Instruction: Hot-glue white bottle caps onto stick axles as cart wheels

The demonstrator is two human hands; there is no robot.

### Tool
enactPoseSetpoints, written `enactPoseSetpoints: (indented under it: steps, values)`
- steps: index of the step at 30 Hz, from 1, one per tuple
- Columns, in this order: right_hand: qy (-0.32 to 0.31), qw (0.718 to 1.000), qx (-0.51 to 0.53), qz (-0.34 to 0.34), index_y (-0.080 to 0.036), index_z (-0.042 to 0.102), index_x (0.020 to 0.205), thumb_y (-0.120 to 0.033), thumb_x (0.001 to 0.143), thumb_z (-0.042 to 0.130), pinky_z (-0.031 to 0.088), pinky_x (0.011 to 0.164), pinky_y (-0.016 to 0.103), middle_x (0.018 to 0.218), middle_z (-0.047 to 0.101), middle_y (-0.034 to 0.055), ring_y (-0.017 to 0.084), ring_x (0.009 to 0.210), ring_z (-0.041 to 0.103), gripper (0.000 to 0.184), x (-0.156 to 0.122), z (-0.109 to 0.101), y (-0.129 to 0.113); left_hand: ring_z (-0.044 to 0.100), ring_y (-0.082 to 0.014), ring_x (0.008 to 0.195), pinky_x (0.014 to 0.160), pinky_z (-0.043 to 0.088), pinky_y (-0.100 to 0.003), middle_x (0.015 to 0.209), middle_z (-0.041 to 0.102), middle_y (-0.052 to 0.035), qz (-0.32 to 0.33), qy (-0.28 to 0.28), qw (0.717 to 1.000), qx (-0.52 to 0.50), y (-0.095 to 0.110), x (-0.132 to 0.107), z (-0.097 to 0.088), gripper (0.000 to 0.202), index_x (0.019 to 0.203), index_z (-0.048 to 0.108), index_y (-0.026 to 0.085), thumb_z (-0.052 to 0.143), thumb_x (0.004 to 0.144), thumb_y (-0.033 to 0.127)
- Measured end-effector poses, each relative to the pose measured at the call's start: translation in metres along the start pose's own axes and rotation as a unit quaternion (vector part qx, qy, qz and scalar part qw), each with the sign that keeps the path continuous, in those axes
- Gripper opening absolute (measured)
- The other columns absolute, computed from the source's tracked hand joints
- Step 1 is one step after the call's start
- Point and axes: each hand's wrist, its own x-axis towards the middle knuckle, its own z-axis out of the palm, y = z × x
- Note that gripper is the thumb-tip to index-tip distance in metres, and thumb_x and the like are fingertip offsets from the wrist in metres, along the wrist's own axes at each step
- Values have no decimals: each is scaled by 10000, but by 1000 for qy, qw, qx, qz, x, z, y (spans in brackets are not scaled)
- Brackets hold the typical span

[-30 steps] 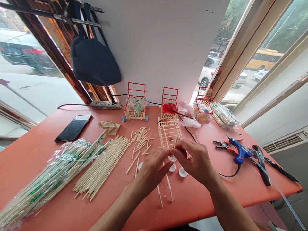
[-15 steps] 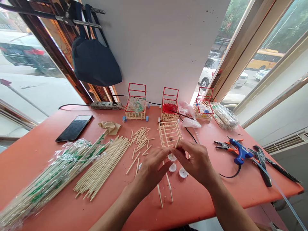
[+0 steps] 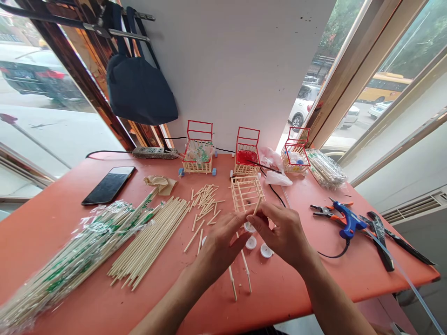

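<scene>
My right hand is closed, its thumb and fingers pinching a short wooden stick that slants upward. Beside it, my left hand curls its fingers and thumb around a white plastic wheel at the stick's lower end; the fingers partly cover this wheel. Two more white wheels, one below the hands and another near my right wrist, lie on the table. Just beyond the hands stands a wooden stick frame. Two thin sticks with joined pieces lie under my hands.
Small carts with red handles, one holding plastic wrap, line the back. Loose long sticks, cut pieces, a bagged bundle and a phone lie left. Pliers and a blue glue gun are right.
The view shifts very slightly. Both hands stay almost in place, with the stick and wheel still between them.
</scene>
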Motion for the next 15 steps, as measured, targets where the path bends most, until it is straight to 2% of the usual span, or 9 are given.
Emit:
enactPoseSetpoints:
  steps: [7,15]
  values:
    - [2,1000,-5,1,-206,540,769,-262,1015,583,361,618,234,681,548,-39,118,610,508,256,1,2,1,696,-235,1071,920,560,-347,1149,734,-60,-19,-7,1000,-19,1,-1,1,338,1261,606,258,627,955,114]
    - [2,1000,7,4,-208,539,779,-285,1007,613,364,605,229,678,550,-47,109,594,497,251,0,1,0,700,-230,1097,954,553,-343,1012,729,-41,-13,-8,1000,-22,4,1,-2,249,1160,633,233,618,956,90]
